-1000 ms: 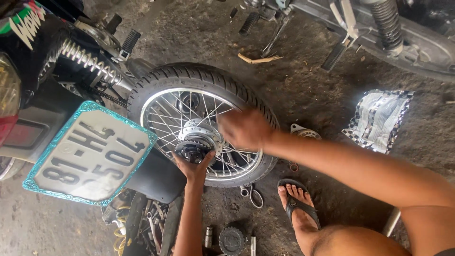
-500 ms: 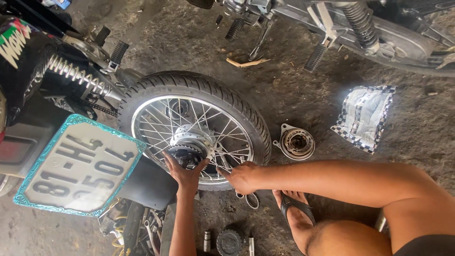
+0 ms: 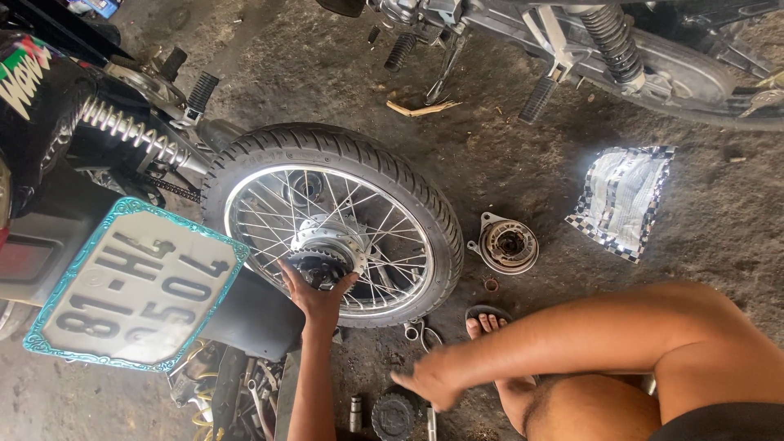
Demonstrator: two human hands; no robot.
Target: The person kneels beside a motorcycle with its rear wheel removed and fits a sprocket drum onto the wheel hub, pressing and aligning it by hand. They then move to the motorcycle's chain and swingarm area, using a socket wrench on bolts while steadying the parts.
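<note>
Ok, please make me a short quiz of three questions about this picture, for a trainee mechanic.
1. True or false: the left hand touches the hub of the wheel.
2. Where does the round metal part lie? A) on the ground beside the wheel; B) in the right hand; C) on the number plate.
3. Fill in: the right hand holds ____.

Key: 1 true; 2 A; 3 nothing, as far as the blur shows.

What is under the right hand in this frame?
The right hand hovers, blurred, over dirty floor beside a round dark part and small metal pieces. Anything beneath the palm is covered.
</note>
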